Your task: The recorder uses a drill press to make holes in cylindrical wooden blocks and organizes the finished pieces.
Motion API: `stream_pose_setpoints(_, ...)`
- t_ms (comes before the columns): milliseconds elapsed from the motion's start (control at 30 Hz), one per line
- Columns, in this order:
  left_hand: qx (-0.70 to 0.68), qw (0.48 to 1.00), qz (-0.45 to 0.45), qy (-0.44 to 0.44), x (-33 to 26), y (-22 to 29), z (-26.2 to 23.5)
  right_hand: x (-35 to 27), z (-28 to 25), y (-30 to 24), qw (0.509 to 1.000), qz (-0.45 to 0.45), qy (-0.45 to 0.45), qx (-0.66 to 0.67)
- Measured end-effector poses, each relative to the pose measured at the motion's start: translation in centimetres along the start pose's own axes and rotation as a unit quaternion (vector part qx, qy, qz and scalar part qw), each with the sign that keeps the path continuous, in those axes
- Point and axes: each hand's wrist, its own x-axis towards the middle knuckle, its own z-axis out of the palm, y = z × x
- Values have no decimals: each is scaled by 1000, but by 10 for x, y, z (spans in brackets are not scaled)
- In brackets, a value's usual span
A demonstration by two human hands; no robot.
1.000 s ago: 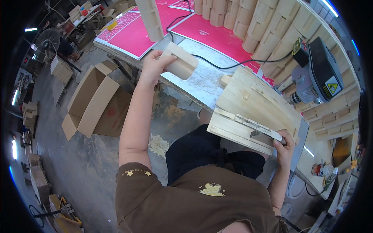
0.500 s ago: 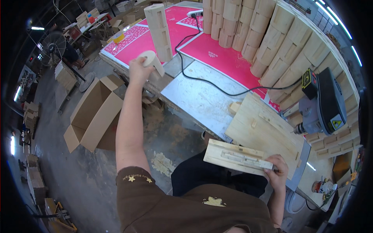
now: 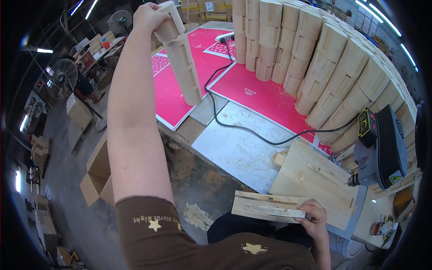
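My left hand (image 3: 150, 19), arm stretched out and raised, grips a pale wooden cylinder (image 3: 170, 30) with a cut-out side. That cylinder sits at the top of a column of similar wooden cylinders (image 3: 182, 63), which leans a little on the table. Whether its weight rests on the column I cannot tell. Low in front of my body, my right hand (image 3: 313, 217) pinches the right end of a long wooden block (image 3: 252, 200). A narrow slotted recess with pale strips runs along the block's upward face.
Many stacked wooden cylinders (image 3: 310, 49) line the table's far side. A drill press (image 3: 382, 144) stands at right above a wooden board (image 3: 315, 180). Its black cable (image 3: 252, 135) crosses the pink sheeting (image 3: 256, 90). An open cardboard box (image 3: 96, 175) lies on the floor at left.
My left hand has carried its cylinder from beside the column up to the column's top. My right hand still holds the wooden block; the view has shifted.
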Motion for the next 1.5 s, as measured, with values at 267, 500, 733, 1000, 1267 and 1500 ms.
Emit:
stream_pose_setpoints(267, 60, 996, -50, -44, 23, 4, 34, 6, -4, 6, 1000, 25, 5, -13)
stream_pose_setpoints(500, 44, 996, -58, -50, 25, -7, 44, 18, -2, 4, 1000, 17, -7, -8)
stream_pose_setpoints(733, 63, 995, -52, -52, 28, -16, 46, 17, 0, 1, 1000, 18, -9, 2)
stream_pose_setpoints(1000, -24, 995, -23, -97, 13, -15, 36, 35, 8, -1, 1000, 7, 1, -7)
stream_pose_setpoints(1267, -43, 998, -27, -44, -17, -31, 48, 48, 26, 6, 999, -33, 16, 20)
stream_pose_setpoints(1500, -160, 986, 53, 1, -40, -70, 76, 47, 31, 10, 1000, -12, 0, 21)
